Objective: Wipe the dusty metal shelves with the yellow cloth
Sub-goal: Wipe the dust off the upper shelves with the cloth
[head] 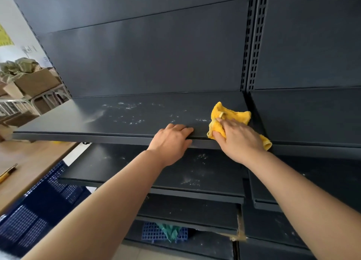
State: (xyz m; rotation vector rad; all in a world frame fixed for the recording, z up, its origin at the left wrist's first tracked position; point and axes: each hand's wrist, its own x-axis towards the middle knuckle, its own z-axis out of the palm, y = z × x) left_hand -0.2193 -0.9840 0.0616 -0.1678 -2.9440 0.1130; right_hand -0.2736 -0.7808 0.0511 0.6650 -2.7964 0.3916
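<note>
The right hand [238, 136] presses the yellow cloth [230, 114] flat under spread fingers near the right front of the shelf [58, 123], probably to sweep toward the dust [127, 111] at its 9 o'clock, while the left hand [172, 138], fingers laid flat over the front lip, seems to brace.
</note>
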